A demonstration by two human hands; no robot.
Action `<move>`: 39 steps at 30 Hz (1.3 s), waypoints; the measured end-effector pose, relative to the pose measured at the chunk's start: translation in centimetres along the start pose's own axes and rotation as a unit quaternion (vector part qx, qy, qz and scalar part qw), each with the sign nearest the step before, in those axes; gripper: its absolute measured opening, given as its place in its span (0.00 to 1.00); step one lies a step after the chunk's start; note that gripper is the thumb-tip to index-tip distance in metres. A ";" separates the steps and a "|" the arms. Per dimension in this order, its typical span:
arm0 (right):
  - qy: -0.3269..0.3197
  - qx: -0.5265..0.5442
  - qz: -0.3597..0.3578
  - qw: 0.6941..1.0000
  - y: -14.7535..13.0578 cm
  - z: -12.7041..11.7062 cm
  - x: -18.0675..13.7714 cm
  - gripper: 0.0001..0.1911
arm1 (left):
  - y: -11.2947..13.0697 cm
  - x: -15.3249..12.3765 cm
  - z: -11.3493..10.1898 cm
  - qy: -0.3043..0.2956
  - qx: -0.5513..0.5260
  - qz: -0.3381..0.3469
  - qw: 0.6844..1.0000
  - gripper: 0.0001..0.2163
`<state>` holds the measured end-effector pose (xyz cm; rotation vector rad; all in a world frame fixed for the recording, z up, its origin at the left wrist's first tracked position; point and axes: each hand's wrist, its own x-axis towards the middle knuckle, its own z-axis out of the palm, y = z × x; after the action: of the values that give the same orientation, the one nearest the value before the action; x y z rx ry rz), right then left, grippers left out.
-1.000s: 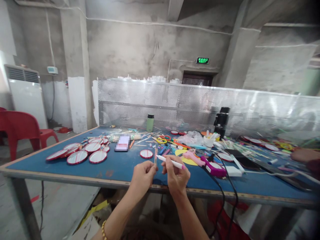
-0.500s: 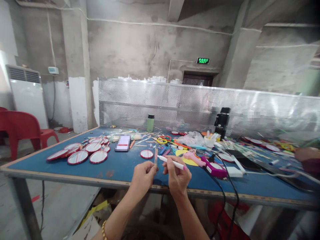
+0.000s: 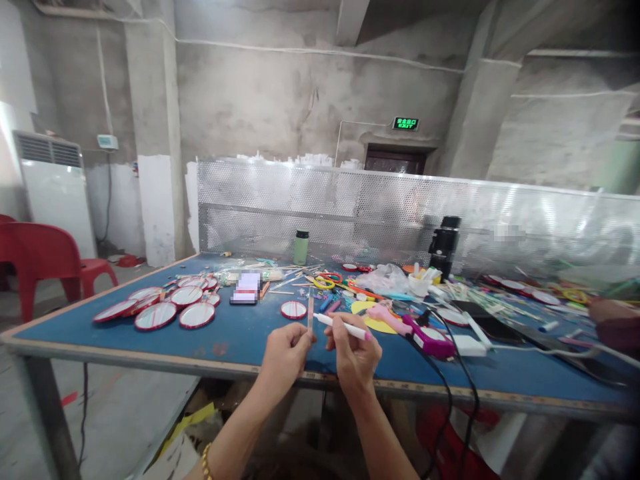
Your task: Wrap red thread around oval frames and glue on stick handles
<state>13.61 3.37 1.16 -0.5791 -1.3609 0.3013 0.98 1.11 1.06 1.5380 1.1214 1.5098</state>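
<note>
Between the thumb and fingers of my left hand [image 3: 285, 350], a narrow flat wooden craft stick [image 3: 311, 305] is pinched upright near its lower end. My right hand [image 3: 359, 360] is closed round a white marker pen [image 3: 350, 327] with a pink end. The pen's tip points left and is close beside the stick; I cannot tell if it touches. Just beyond my left hand a round, red-rimmed disc [image 3: 293, 309] with a pale shiny face lies on the blue table [image 3: 240, 343].
Several similar discs [image 3: 156, 315] are piled on the left by a phone [image 3: 246, 288]. A green cup [image 3: 301, 248] and black flask [image 3: 444, 248] stand behind craft clutter. A pink glue gun [image 3: 387, 319], purple device [image 3: 431, 337] and cables lie right. Another person's arm [image 3: 617, 320] shows far right.
The marker's tip has dropped very slightly beside the stick, and the stick leans a touch further left. Both hands keep the same hold.
</note>
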 end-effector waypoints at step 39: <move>-0.033 -0.065 -0.054 0.996 0.0 -0.2 -0.2 0.07 | -0.5 0.1 -0.1 0.001 0.003 0.009 1.000 0.16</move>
<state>13.80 3.19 0.95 -0.6042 -1.4773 0.1454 0.80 1.39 0.70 1.5558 1.1165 1.5216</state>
